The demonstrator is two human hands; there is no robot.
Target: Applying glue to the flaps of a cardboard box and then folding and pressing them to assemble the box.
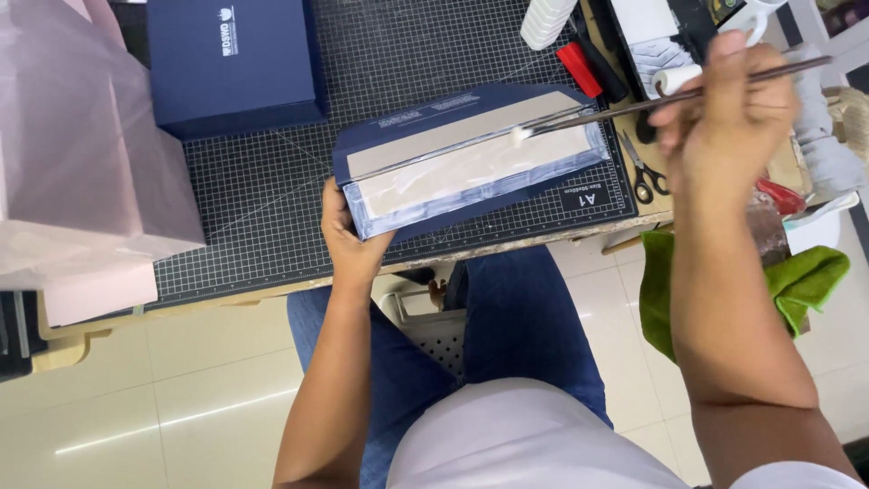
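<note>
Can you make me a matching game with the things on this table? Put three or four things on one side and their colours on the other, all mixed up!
Things:
1. closed box at the top left
2. cloth hanging at the right edge
3. scissors on the mat
4. tissue paper at the left

Colours:
A. pale pink
B. black handles
C. dark blue
D. green

Pairs: 1-C, 2-D, 3-B, 4-A

Navy box panel (471,158), glue-wet, under brush (634,104)
</note>
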